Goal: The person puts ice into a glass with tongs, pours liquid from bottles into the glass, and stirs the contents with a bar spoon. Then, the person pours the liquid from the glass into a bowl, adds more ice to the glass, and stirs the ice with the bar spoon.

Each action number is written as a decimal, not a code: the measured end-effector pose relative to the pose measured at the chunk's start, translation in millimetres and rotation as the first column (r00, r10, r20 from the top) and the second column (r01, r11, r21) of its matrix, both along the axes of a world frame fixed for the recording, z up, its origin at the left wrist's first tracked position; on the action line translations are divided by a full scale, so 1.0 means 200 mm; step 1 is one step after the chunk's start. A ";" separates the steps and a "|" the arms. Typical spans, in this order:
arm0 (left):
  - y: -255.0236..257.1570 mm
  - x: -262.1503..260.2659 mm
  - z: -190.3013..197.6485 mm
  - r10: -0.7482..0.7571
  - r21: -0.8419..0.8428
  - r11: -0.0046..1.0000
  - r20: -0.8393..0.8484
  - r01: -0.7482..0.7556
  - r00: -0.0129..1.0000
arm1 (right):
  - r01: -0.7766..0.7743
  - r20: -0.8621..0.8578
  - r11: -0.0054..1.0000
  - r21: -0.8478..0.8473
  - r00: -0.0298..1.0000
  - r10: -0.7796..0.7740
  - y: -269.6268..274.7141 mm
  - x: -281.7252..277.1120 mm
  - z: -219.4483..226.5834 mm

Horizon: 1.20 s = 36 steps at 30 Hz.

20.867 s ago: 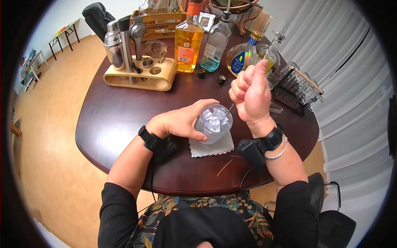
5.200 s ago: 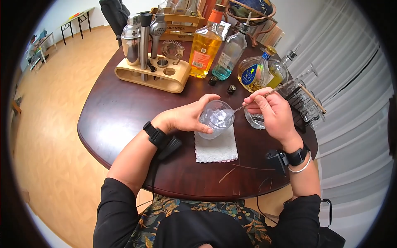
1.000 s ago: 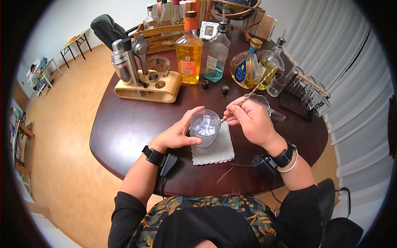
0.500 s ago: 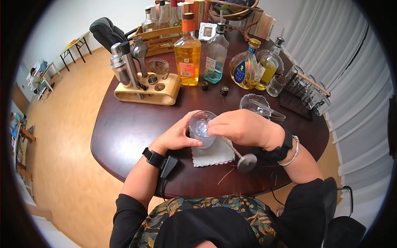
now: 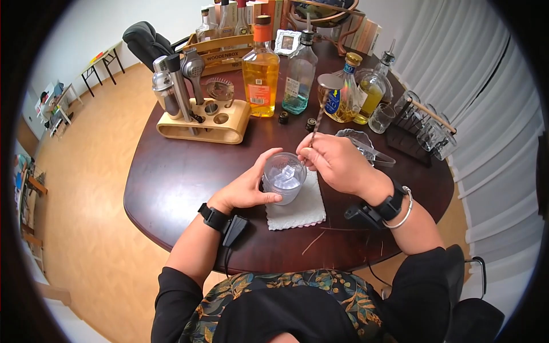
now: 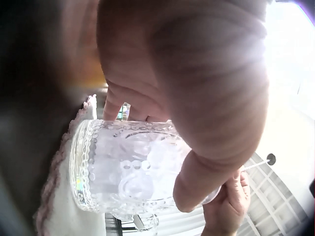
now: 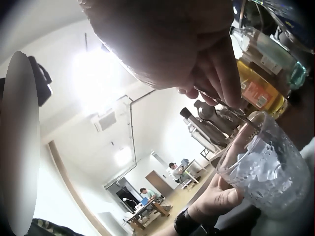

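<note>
A clear embossed glass (image 5: 284, 197) filled with ice cubes (image 5: 286, 176) stands on a white cloth (image 5: 297, 218). My left hand (image 5: 243, 186) grips its left side, thumb in front and fingers behind. In the left wrist view the thumb lies across the glass (image 6: 133, 167) near its rim. At the right of the rim, my right hand (image 5: 340, 163) pinches a bar spoon (image 5: 320, 114) with a twisted stem. Its round disc end points up, in front of the bottles. In the right wrist view the lower stem (image 7: 236, 114) slants down to the glass rim.
Behind stand an amber bottle (image 5: 260, 80), a clear-blue bottle (image 5: 298, 77) and an XO bottle (image 5: 343, 97). Two black caps (image 5: 283, 118) lie before them. A bar tool stand (image 5: 203, 128) is at left. A glass bowl with tongs (image 5: 374, 153) and a glass rack (image 5: 414, 137) are at right.
The bar spoon has flipped over: its disc end pointed down toward me half a second ago and now points up. My right hand has drawn back from over the glass. The left hand stays put.
</note>
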<state>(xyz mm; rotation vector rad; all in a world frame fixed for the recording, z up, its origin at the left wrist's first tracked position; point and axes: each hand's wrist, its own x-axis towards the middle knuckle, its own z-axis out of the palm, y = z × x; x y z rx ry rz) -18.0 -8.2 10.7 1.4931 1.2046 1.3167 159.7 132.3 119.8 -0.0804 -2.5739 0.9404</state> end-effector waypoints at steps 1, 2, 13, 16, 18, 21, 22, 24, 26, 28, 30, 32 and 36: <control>0.00 0.00 -0.01 -0.004 0.007 1.000 0.003 0.004 1.000 | -0.001 -0.017 0.999 0.043 1.000 0.002 -0.02 0.01 0.01; 0.01 0.00 -0.02 -0.009 0.015 1.000 0.005 0.009 1.000 | -0.001 -0.035 0.996 0.087 0.999 0.004 -0.03 0.03 0.02; -0.01 -0.01 0.03 0.065 -0.017 0.998 -0.150 -0.068 0.987 | -0.173 -0.089 0.844 0.508 0.964 0.252 -0.02 0.08 0.12; -0.02 -0.02 0.03 0.025 -0.015 1.000 -0.104 -0.026 0.994 | -0.341 0.013 0.766 0.545 0.917 0.399 -0.01 0.05 0.06; -0.01 -0.03 0.02 -0.012 -0.011 1.000 -0.054 0.012 0.998 | -0.391 0.068 0.803 0.451 0.911 0.406 0.01 0.02 -0.01; 0.00 -0.04 -0.01 -0.044 0.001 0.999 -0.019 0.044 0.999 | -0.294 0.077 0.923 0.250 0.956 0.284 0.05 0.00 -0.12; 0.01 -0.03 -0.02 -0.032 0.008 0.999 -0.031 0.032 0.999 | -0.225 0.067 0.956 0.189 0.974 0.216 0.04 -0.02 -0.12; 0.00 -0.03 -0.02 -0.022 0.017 1.000 -0.051 0.023 0.998 | -0.120 -0.035 0.987 0.110 0.992 0.125 0.03 -0.05 -0.13; 0.00 -0.01 -0.01 -0.022 0.021 1.000 -0.064 0.023 0.998 | -0.046 0.018 0.998 -0.033 0.999 0.047 0.03 -0.06 -0.14; 0.00 -0.01 -0.02 0.026 0.047 0.999 -0.183 -0.017 0.983 | -0.012 0.023 0.994 -0.113 1.000 0.015 0.03 -0.08 -0.16; 0.00 -0.01 -0.02 0.033 0.045 0.999 -0.223 -0.023 0.974 | -0.013 0.015 0.993 -0.121 1.000 0.015 0.03 -0.07 -0.13; 0.00 0.00 0.00 -0.012 0.012 1.000 -0.193 0.015 0.981 | -0.030 0.008 0.995 -0.093 0.999 0.031 0.03 -0.06 -0.08; 0.00 -0.02 -0.01 -0.039 -0.011 0.999 -0.129 0.038 0.991 | -0.088 -0.039 0.992 0.088 0.995 0.092 0.01 -0.03 0.01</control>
